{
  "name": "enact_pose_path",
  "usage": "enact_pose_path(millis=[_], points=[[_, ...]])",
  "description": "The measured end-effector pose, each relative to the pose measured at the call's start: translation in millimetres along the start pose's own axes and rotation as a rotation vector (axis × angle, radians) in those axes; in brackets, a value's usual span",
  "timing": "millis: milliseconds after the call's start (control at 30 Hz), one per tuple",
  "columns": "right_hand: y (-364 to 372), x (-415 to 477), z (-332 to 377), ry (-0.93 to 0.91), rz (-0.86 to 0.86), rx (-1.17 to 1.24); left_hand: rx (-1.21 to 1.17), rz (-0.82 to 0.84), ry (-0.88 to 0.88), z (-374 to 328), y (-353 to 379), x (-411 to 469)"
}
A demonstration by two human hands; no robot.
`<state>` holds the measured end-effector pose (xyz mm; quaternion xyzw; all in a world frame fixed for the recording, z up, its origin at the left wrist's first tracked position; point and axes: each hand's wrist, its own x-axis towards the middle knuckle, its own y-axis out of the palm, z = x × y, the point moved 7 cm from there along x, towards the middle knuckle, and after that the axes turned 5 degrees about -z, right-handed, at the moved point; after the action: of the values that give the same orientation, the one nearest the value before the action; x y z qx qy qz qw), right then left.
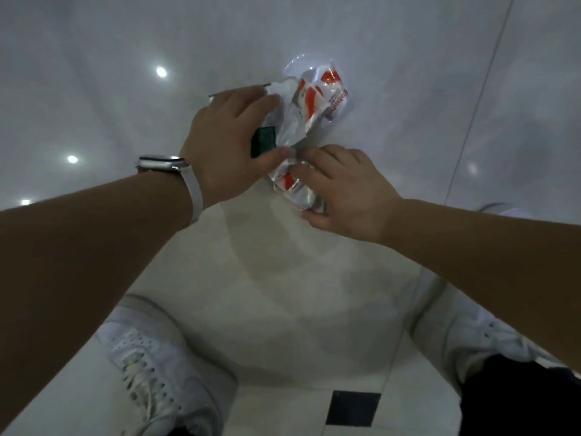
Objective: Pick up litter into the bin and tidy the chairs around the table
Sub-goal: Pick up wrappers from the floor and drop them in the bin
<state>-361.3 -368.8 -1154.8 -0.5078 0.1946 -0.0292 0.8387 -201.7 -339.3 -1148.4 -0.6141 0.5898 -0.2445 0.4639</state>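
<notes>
Floor (314, 278) of glossy pale tiles fills the view, with round lights mirrored in it. Two bare forearms reach down from the near edge, above a left shoe (151, 366) and a right shoe (471, 338), both white. The left hand (226, 146) curls its fingers over a crumpled white-and-red wrapper (314, 96), which sits partly inside a clear plastic cup (294, 66). Its thumb lies beside a dark green scrap (263, 141). Just beside it, the right hand (342, 190) grips a second wrapper (287, 180), fingers bent round it. Whether the litter touches the tiles cannot be told. A white watch (163, 162) circles the left wrist. A small black tile (352, 409) lies between the shoes.
</notes>
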Motion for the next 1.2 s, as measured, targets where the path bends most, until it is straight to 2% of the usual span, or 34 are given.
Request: enact_pose_path(millis=[133, 300, 500, 767, 1200], points=[[-1.8, 16.3, -1.0, -0.077, -0.122, -0.018, 0.120, -0.056, 0.007, 0.7, 5.2, 11.2], [-14.9, 20.6, -10.1, -0.096, -0.116, 0.061, 0.097, -0.126, 0.051, -4.7, -3.7, 19.4], [-80.4, 4.5, -10.1, 0.061, -0.113, 0.138, -0.105, -0.152, -0.196, -8.1, -53.1, 1.1], [-230.7, -3.0, 27.3, 0.249, -0.226, 0.247, -0.256, -0.290, -0.340, -61.0, -198.2, -32.0], [-515.6, -26.6, 166.5, 0.267, -0.289, 0.299, -0.451, -0.563, -0.563, -162.7, -487.1, -113.1]])
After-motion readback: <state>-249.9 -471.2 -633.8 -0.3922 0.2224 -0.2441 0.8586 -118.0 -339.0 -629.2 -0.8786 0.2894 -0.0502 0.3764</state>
